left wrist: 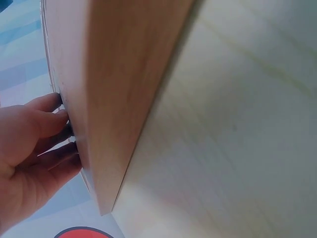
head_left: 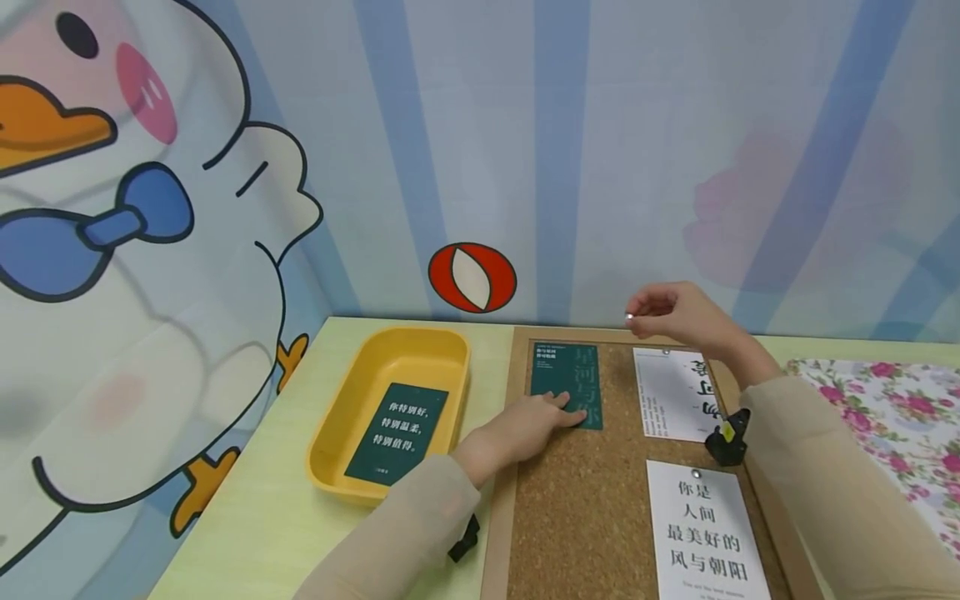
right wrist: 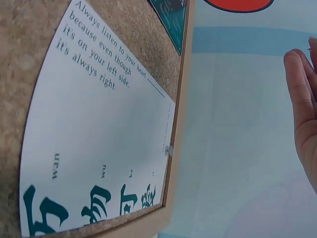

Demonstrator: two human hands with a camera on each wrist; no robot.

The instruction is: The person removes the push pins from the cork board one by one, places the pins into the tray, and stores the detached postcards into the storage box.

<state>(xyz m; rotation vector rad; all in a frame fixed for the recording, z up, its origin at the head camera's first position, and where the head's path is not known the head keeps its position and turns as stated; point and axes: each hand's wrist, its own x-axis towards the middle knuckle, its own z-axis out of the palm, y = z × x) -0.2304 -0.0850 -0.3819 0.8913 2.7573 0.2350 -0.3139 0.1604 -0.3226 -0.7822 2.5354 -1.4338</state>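
My left hand (head_left: 525,427) presses its fingertips onto the lower part of a dark green card (head_left: 562,367), which lies at the upper left of a framed cork board (head_left: 577,517). In the left wrist view the fingers (left wrist: 49,126) reach over the wooden frame's edge. Above the board's top edge, my right hand (head_left: 684,315) pinches a small shiny pushpin (head_left: 629,317) between thumb and finger. Below that hand, a white card (head_left: 670,396) is fastened by a pushpin (right wrist: 169,150) at its top edge. Another white card (head_left: 697,525) hangs lower down, also pinned at its top.
A yellow tray (head_left: 324,454) stands left of the board with a green printed card (head_left: 397,433) in it. Floral cloth (head_left: 900,442) lies to the right. A striped, cartoon-printed backdrop (head_left: 480,150) rises right behind the table (head_left: 247,483).
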